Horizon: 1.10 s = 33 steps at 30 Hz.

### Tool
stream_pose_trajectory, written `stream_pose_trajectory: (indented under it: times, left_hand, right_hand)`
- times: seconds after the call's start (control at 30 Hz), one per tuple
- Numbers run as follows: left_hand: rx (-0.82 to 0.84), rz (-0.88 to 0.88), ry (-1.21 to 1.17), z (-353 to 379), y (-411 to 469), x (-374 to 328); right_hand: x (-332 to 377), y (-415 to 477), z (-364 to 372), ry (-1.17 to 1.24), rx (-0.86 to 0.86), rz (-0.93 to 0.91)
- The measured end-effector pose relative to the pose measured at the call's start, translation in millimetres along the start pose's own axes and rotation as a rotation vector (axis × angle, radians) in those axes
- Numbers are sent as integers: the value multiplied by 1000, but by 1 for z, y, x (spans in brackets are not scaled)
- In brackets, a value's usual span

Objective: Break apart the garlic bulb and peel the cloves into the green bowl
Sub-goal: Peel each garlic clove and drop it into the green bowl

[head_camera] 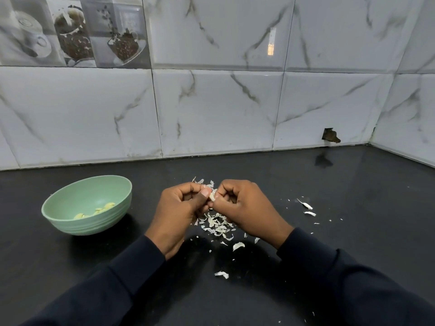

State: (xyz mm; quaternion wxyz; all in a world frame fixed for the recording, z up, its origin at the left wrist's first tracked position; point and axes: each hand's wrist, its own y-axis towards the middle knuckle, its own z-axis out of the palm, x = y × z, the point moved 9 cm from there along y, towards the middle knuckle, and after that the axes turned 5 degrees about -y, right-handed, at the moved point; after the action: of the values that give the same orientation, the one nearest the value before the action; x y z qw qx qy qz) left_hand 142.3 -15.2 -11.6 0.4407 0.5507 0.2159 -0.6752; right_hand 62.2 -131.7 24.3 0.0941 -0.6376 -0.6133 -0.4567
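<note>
A pale garlic clove (212,196) is pinched between both hands above the black counter. My left hand (181,208) grips it with thumb and curled fingers from the left. My right hand (242,208) pinches it from the right, fingers curled. Most of the clove is hidden by the fingers. The green bowl (70,208) stands to the left of my hands, with a few peeled yellowish cloves (103,207) lying inside. No whole bulb is visible.
White garlic skins (217,223) lie in a heap under and behind my hands, with stray flakes (306,205) scattered to the right and nearer me. The black counter (353,208) meets a marble-tiled wall behind and at the right corner.
</note>
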Motion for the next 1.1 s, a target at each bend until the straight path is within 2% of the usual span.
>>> stream_pose_trajectory:
  times: [0.1, 0.3, 0.47, 0.57, 0.63, 0.83, 0.97, 1.1]
  left_hand:
    - [-28, 64, 58, 1, -3, -5]
    - [-129, 33, -68, -5, -2, -5]
    - [-100, -39, -228, -17, 6, -5]
    - [-73, -118, -242, -13, 3, 6]
    - [-68, -133, -221, -10, 2, 10]
    - [-80, -116, -159, -9, 0, 11]
    - [-79, -92, -124, -4, -2, 9]
    - [-100, -64, -71, -2, -4, 6]
  right_hand:
    - [3, -1, -2, 1, -19, -5]
    - [6, 1, -1, -105, 10, -59]
    - [-14, 2, 0, -278, 150, 35]
    - [-21, 4, -4, -253, 166, 69]
    - [-15, 4, -8, -251, 126, 18]
    - [-5, 3, -13, -6, 73, 31]
    - [-3, 1, -7, -32, 87, 36]
    - [6, -1, -7, -126, 64, -43]
